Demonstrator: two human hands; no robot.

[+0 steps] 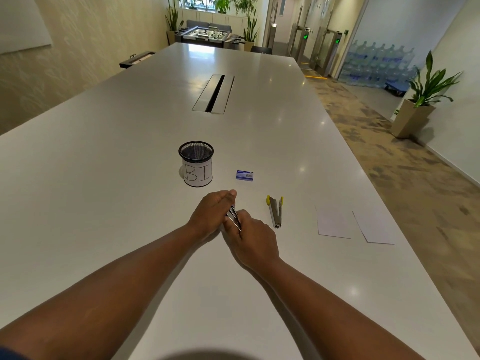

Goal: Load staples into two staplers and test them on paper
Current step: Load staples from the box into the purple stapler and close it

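Clasping one metal stapler (233,217) lengthwise, both hands (211,213) are closing around it; the second stapler (275,211) is lying just right of the right hand (253,239).

The surface (130,152) is smooth, pale and glossy, throwing back spots of ceiling light. Just right of the hands, the open stapler (275,211) is bare shiny metal with yellow plastic tips. Beyond the hands, the cup (196,163) is black wire mesh wrapped in white matt paper. Right of the cup lies a small blue staple box (244,175), seemingly card. The paper sheets (335,223) right of the stapler look matt
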